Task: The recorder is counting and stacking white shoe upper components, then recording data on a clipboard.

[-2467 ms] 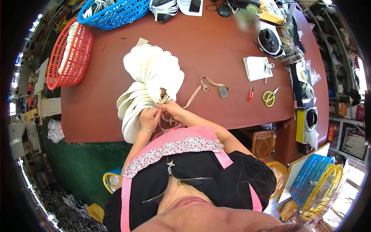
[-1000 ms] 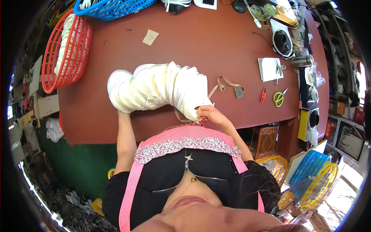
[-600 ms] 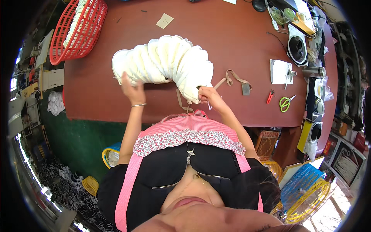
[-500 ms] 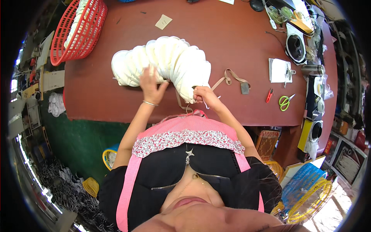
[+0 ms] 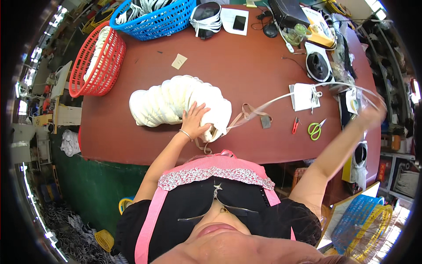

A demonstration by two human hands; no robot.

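A curved stack of nested, cream-white fabric pieces point(image 5: 165, 103) lies on the reddish-brown table in front of me. My left hand point(image 5: 196, 121) rests on its right part, fingers spread over the fabric. Far out to the right, my right hand point(image 5: 372, 116) is raised and smeared by motion, its fingers closed on a thin white cord point(image 5: 271, 103). The cord stretches in an arc from the stack's right end to that hand. Beside this end of the stack, a tan ribbon point(image 5: 247, 108) trails over the table, next to a small grey block point(image 5: 266, 122).
Green-handled scissors point(image 5: 314, 131), red thread snips point(image 5: 296, 126) and a clipped pad of white sheets point(image 5: 302, 97) lie under or near the cord. A red basket point(image 5: 115, 59) and a blue basket point(image 5: 151, 25) stand at the far left. Packaged goods line the right side.
My right hand has swung from the stack's right end far out to the right, drawing the white cord out. My left hand has shifted right along the stack. The view has tilted toward the far side.
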